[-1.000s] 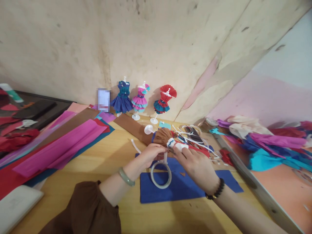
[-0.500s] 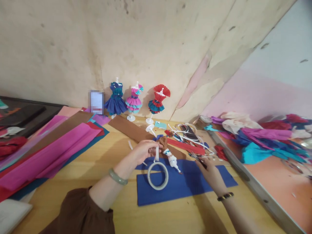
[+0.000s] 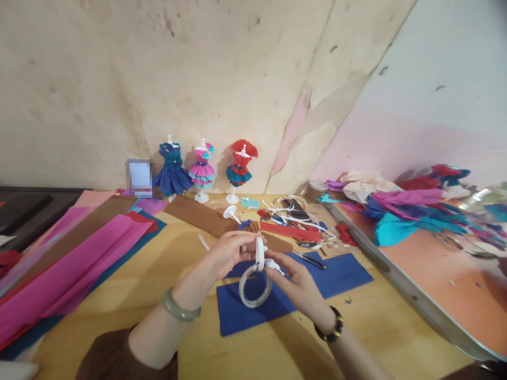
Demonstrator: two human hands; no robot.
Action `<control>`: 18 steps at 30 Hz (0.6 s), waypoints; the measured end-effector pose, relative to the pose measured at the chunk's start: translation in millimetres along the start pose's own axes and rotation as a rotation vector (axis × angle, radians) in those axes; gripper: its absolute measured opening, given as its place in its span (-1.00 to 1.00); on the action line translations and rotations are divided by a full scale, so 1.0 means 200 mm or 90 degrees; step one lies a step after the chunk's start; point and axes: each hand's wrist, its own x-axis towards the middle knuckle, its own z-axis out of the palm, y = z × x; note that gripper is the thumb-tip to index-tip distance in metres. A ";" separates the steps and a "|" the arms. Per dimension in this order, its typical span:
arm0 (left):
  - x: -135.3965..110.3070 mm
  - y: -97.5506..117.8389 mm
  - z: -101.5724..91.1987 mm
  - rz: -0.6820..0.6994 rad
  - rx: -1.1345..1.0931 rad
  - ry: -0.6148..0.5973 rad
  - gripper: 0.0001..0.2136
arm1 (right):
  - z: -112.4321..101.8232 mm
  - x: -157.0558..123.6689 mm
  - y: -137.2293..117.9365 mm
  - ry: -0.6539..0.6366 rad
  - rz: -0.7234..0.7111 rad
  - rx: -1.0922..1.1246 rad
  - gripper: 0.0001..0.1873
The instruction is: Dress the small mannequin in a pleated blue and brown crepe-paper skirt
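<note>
Positions were taken from the tape roll [image 3: 242, 292] as centre. The left hand [image 3: 231, 252] pinched the roll's strip at 12 o'clock, above blue paper [image 3: 233, 318] on the desk [image 3: 186, 295]. The right hand [image 3: 300, 285] had thumb and forefinger either side of the form [image 3: 273, 265]; whether they pressed on it could not be told. The form was tilted, its white torso at 1 o'clock and its foot towards 11.

The step in hand was judged to be taping at the form. The next move called for a steady form and a taut strip, kept off itself. A tool [image 3: 317, 261] lay within reach at 2 o'clock.

Containers: only a clear object [image 3: 485, 199], past 2 o'clock, resembled one; blur hid any contents. Crumpled paper [image 3: 400, 224] was heaped beside it on an orange surface [image 3: 431, 301].
</note>
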 end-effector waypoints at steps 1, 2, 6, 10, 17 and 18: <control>0.00 0.00 0.00 0.003 0.005 -0.003 -0.71 | 0.03 0.01 -0.02 -0.009 0.009 0.029 -0.53; 0.00 0.00 0.00 0.007 0.013 -0.006 -0.71 | 0.05 0.01 -0.03 -0.020 0.015 0.055 -0.54; -0.01 -0.01 0.01 0.059 0.111 0.031 -0.70 | 0.09 0.02 -0.05 -0.046 0.014 0.106 -0.65; 0.00 -0.02 0.03 0.112 0.160 0.091 -0.77 | 0.09 0.00 -0.09 -0.035 0.027 0.086 -0.65; -0.01 -0.03 0.05 0.146 0.199 0.081 -0.77 | 0.09 -0.06 -0.13 -0.058 0.088 0.153 -0.66; -0.01 -0.03 0.05 0.141 0.203 0.077 -0.73 | 0.08 -0.07 -0.13 -0.070 0.097 0.171 -0.65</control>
